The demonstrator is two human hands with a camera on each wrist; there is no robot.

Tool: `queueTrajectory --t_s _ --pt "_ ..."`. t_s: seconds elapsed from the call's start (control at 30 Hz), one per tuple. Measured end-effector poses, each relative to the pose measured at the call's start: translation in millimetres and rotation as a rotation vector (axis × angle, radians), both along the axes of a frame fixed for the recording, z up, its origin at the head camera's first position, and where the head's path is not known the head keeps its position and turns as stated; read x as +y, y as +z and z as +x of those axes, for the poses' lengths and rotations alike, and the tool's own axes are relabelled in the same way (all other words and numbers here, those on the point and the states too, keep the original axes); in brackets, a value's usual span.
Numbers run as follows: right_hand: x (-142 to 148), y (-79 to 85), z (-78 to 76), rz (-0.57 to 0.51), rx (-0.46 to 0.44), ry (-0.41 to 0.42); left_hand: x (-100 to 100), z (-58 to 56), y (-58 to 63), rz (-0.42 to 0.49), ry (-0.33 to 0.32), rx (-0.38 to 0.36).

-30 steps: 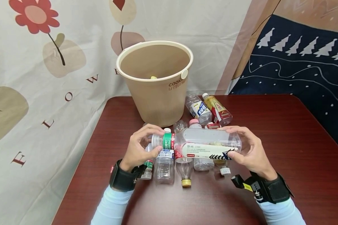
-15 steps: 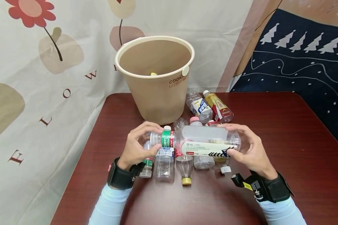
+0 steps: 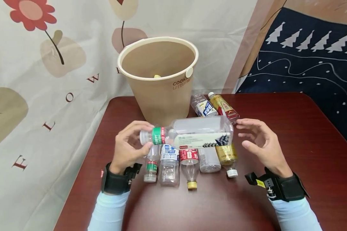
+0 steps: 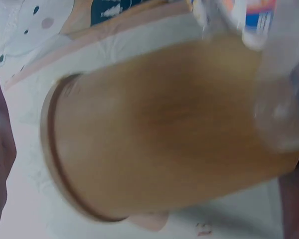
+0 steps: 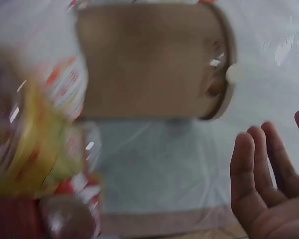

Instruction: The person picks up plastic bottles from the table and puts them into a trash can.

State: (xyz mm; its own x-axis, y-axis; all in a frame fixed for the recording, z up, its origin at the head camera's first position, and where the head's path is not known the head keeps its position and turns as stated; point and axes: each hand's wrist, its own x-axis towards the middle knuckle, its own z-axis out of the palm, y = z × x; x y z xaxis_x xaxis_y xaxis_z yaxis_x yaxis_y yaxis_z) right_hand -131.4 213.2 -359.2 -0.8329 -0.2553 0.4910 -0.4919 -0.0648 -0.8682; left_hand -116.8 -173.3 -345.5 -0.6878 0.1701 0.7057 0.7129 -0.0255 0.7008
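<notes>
A large clear plastic bottle (image 3: 202, 131) lies sideways in the air above the table, with a green and red band at its neck and a pale label. My left hand (image 3: 131, 142) grips it by the neck end, thumb below and fingers above. Just past the bottle's base, my right hand (image 3: 261, 144) has its fingers spread and holds nothing; in the right wrist view its fingers (image 5: 243, 164) show apart. Beneath the held bottle lies a row of bottles, among them a red-labelled bottle (image 3: 190, 163) with a yellow cap and a gold-labelled bottle (image 3: 226, 155).
A tall beige bucket (image 3: 162, 96) stands behind the row, with something yellow just visible inside. To its right lie a blue-and-white-labelled bottle (image 3: 204, 107) and a gold-and-red bottle (image 3: 224, 105). Printed cloth hangs behind the dark red table (image 3: 277, 128).
My right hand has let go of the bottle's base and moved slightly right. My left hand has carried the bottle left and a little up, uncovering more of the row below.
</notes>
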Motion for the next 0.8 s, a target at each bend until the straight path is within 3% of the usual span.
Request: queueTrajectory --t_s 0.23,0.33,0.5,0.8 --pt "14 -16.5 -29.9 0.419 -0.115 -0.395 -20 2.2 32.3 0.084 0.085 0.027" --pt "16 -24.5 -48.0 0.538 -0.124 -0.482 -24 0.3 46.2 0.104 0.136 0.039" --pt "16 -36.0 -73.0 0.687 -0.108 -0.517 -24 -6.3 64.0 0.122 0.202 0.044" --pt "13 -43.8 -99.9 0.865 -0.177 -0.433 -26 -26.2 92.6 0.121 0.289 0.068"
